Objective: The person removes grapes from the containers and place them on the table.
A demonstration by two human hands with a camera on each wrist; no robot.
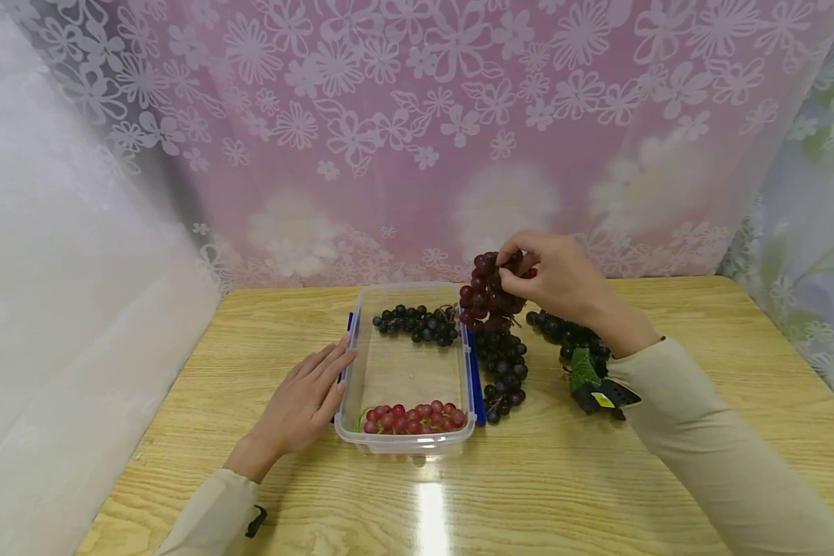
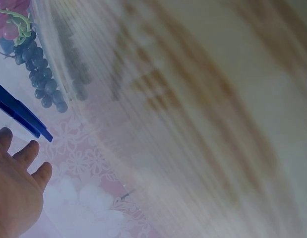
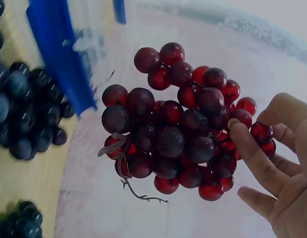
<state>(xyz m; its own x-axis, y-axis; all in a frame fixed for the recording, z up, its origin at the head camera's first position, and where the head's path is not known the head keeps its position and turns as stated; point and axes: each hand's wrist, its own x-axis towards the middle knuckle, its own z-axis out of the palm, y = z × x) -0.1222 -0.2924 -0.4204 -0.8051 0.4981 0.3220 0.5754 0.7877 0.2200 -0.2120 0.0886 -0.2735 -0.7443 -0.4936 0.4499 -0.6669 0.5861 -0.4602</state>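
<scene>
Pinched between the thumb and fingers of my right hand [image 1: 552, 274] is a bunch of dark red grapes [image 3: 170, 141], raised by the back right corner of a clear plastic container [image 1: 406, 444]. My left hand [image 1: 306, 398] lies with its fingers extended against the container's left side. Inside the container, black grapes [image 1: 417, 324] sit toward the back and a bunch of pink-red grapes [image 1: 413, 419] lies along the front wall. Blue side flaps [image 1: 476, 378] hang at the container's sides.
Another bunch of black grapes [image 1: 503, 371] lies just right of the container. Farther right, partly under my right forearm, are more dark grapes [image 1: 563, 332] with a green leaf [image 1: 584, 369]. A floral curtain [image 1: 403, 154] stands behind the wooden table [image 1: 250, 324].
</scene>
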